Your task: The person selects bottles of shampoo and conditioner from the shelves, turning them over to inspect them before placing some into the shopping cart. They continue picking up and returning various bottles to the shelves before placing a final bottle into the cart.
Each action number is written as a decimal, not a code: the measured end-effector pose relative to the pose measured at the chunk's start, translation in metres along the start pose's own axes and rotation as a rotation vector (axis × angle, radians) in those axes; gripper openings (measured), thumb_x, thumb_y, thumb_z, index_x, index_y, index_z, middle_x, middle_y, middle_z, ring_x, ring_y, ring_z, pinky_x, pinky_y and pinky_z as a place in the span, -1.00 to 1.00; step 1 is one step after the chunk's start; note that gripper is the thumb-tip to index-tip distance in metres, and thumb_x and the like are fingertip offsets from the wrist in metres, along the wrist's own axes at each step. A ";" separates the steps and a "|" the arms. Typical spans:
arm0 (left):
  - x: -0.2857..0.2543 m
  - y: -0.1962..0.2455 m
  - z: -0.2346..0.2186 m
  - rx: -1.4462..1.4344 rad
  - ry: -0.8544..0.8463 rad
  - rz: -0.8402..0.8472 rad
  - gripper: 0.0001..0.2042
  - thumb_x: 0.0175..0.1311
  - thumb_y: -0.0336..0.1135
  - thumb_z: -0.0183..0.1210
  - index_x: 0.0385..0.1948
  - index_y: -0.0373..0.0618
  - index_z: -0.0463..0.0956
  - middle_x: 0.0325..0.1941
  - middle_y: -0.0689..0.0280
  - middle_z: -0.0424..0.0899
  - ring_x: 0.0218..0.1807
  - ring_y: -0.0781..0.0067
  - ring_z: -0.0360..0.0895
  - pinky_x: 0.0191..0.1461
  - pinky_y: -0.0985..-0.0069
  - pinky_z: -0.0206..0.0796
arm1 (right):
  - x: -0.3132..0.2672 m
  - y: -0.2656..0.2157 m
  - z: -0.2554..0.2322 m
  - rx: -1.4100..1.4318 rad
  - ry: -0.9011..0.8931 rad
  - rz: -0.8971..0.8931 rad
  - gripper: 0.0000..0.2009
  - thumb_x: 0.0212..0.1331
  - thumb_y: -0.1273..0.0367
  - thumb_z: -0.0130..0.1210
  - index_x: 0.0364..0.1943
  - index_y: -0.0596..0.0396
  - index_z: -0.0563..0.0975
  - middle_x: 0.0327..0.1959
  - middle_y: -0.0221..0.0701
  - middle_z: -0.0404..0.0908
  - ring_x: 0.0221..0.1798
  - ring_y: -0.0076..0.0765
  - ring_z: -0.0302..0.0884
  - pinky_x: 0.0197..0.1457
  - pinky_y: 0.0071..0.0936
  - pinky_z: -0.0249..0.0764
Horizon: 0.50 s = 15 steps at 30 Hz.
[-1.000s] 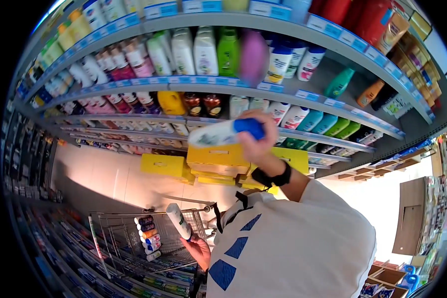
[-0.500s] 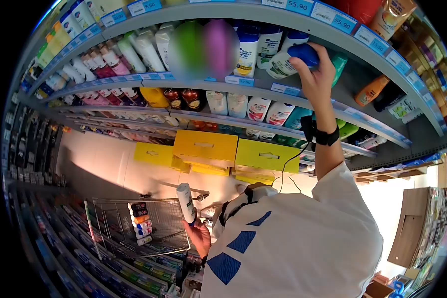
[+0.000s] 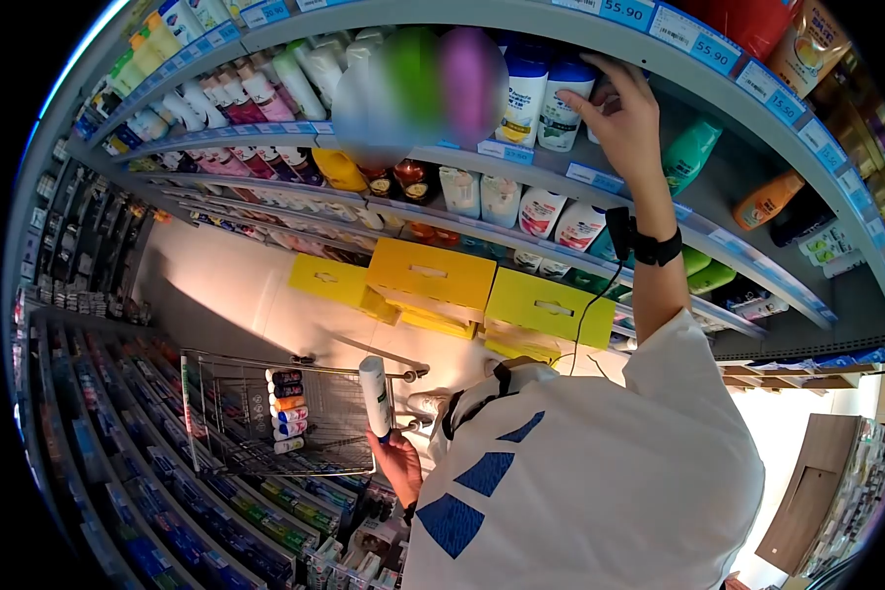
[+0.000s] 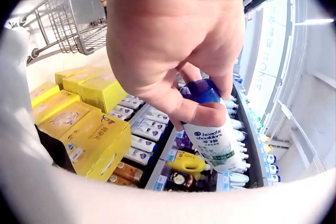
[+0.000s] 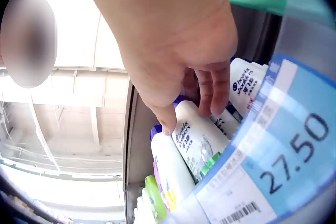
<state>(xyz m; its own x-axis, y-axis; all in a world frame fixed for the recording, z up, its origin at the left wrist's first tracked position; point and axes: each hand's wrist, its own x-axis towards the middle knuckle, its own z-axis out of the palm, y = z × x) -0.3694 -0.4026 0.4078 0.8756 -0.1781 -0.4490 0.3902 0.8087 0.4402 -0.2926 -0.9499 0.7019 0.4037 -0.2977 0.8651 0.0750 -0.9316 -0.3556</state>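
My left hand [image 4: 184, 50] grips a white Head & Shoulders shampoo bottle [image 4: 218, 145] by its blue cap. In the head view this bottle [image 3: 374, 388] points cap-down beside the shopping cart. My right hand [image 3: 627, 123] reaches onto the upper shelf among blue-capped shampoo bottles. Its thumb lies across the front of a white shampoo bottle [image 3: 560, 123] standing in the row. In the right wrist view the thumb and bent fingers [image 5: 205, 95] straddle the upper part of a white bottle [image 5: 197, 137], partly hiding its cap. A yellow-labelled bottle [image 3: 521, 103] stands just left.
Right of the hand, a green bottle [image 3: 691, 152] and an orange bottle [image 3: 769, 200] lean on the shelf. A price strip [image 5: 283, 161] runs along its edge. Yellow boxes [image 3: 433, 270] stand below on the floor. The wire cart [image 3: 236, 423] holds several bottles.
The right hand swung up to the shelf with a blue-capped shampoo bottle; that bottle now stands upright in the row and the fingers are off its cap. The left hand still holds its bottle.
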 end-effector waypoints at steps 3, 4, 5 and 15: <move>0.005 0.004 0.012 0.130 -0.009 0.051 -0.52 0.54 -0.03 0.14 0.26 -0.22 0.39 -0.13 0.35 0.59 -0.42 0.68 0.44 -0.41 0.73 0.45 | -0.009 -0.023 0.000 -0.152 0.260 -0.123 -0.58 0.01 0.26 0.51 -0.02 0.02 0.67 -0.18 -0.34 0.69 -0.28 -0.27 0.62 -0.21 -0.37 0.58; 0.008 0.006 0.023 0.214 -0.018 0.083 -0.47 0.55 0.00 0.12 0.30 -0.27 0.36 -0.12 0.36 0.59 -0.43 0.69 0.44 -0.42 0.71 0.47 | -0.020 -0.033 -0.001 -0.122 0.217 -0.212 -0.62 0.01 0.26 0.49 -0.06 0.01 0.67 -0.16 -0.33 0.69 -0.24 -0.20 0.64 -0.20 -0.34 0.58; 0.006 0.005 0.049 0.263 0.047 0.105 -0.50 0.56 -0.05 0.12 0.29 -0.28 0.37 -0.23 0.39 0.53 -0.43 0.69 0.44 -0.43 0.70 0.38 | -0.036 -0.046 -0.002 -0.091 0.172 -0.302 -0.65 0.01 0.26 0.47 -0.11 0.00 0.67 -0.14 -0.32 0.70 -0.20 -0.14 0.66 -0.18 -0.30 0.59; 0.032 -0.005 0.124 0.745 -0.222 -0.124 -0.63 0.49 -0.22 0.22 0.15 -0.31 0.54 -0.23 0.25 0.71 -0.53 0.59 0.52 -0.47 0.63 0.38 | -0.207 -0.157 0.047 0.151 -1.173 -0.463 -0.61 0.11 0.29 0.27 0.08 -0.14 0.56 -0.15 -0.44 0.74 -0.09 -0.22 0.71 -0.08 -0.33 0.54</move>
<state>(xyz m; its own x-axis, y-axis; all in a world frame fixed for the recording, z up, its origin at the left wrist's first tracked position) -0.3079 -0.4825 0.4877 0.8192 -0.4139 -0.3971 0.5076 0.2007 0.8379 -0.3445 -0.7323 0.5623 0.8681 0.4829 0.1152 0.4965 -0.8426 -0.2085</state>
